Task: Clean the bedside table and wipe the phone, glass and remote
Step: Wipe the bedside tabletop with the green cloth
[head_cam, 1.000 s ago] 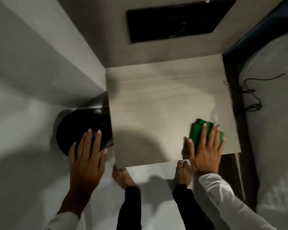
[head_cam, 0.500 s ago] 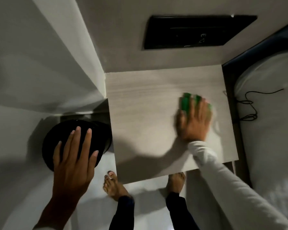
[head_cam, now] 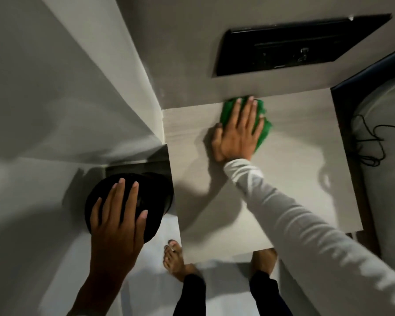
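The bedside table point(head_cam: 290, 179) has a pale wood-grain top with nothing standing on it. My right hand point(head_cam: 237, 131) lies flat on a green cloth point(head_cam: 263, 130) at the table's back edge, against the wall. The cloth sticks out past my fingers at the top and on the right. My left hand point(head_cam: 116, 222) hovers with fingers spread and nothing in it over a round black bin point(head_cam: 155, 192) on the floor left of the table. No phone, glass or remote is in view.
A black recessed panel point(head_cam: 301, 44) sits in the wall above the table. A bed with white sheets point(head_cam: 388, 201) and a black cable point(head_cam: 369, 142) lies right of the table. A white wall corner point(head_cam: 100, 87) juts out on the left. My bare feet point(head_cam: 176, 261) stand at the table's front edge.
My right hand has pushed the green cloth from the front right corner across the tabletop to its back edge. My left hand stays over the black bin.
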`<state>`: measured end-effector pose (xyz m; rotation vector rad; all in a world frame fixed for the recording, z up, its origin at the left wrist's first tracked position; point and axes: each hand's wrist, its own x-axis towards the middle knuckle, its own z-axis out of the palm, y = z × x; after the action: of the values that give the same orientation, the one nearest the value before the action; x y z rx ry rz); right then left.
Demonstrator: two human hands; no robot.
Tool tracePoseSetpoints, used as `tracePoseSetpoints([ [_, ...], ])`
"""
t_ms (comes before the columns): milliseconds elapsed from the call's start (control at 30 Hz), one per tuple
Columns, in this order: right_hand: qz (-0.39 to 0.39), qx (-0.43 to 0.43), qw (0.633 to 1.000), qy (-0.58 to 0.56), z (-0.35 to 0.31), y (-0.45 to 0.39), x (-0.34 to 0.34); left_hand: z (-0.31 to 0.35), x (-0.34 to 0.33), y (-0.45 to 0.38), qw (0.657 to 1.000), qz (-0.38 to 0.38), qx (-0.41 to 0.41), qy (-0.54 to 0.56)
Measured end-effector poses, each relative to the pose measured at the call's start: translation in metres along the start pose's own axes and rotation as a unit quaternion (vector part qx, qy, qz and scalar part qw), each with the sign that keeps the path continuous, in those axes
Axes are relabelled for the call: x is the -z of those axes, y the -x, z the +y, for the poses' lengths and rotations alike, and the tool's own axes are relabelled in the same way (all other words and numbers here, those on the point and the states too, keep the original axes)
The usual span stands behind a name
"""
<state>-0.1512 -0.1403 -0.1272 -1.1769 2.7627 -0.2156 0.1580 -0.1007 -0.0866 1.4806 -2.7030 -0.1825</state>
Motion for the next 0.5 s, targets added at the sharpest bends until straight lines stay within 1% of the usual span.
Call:
tracePoseSetpoints([
  [67,-0.014,0.064,0.998,-0.017,-0.033,0.020,-0.006,-0.004,0.004,0.004,1.000,0.009,-0.003,-0.005],
  [133,-0.028,0.125,0.991,-0.029,-0.049,0.038,-0.011,-0.003,0.005,0.007,1.000,0.020,-0.011,-0.012],
  [267,-0.061,0.185,0.980,-0.047,-0.047,0.099,-0.017,0.007,0.010,0.010,0.998,0.047,-0.018,-0.025],
  [333,-0.085,0.208,0.974,-0.041,-0.041,0.139,-0.014,0.016,0.017,0.009,0.999,0.039,-0.007,-0.011],
  [367,-0.095,0.209,0.972,-0.045,-0.039,0.153,-0.010,0.020,0.023,0.008,1.000,0.025,-0.002,-0.002],
  [433,-0.100,0.176,0.974,-0.103,-0.037,0.159,0.004,0.028,0.036,0.003,1.000,0.003,0.000,0.012],
  [500,-0.061,0.126,0.977,-0.162,-0.023,0.143,0.036,0.039,0.054,-0.006,0.999,0.001,-0.019,0.032],
])
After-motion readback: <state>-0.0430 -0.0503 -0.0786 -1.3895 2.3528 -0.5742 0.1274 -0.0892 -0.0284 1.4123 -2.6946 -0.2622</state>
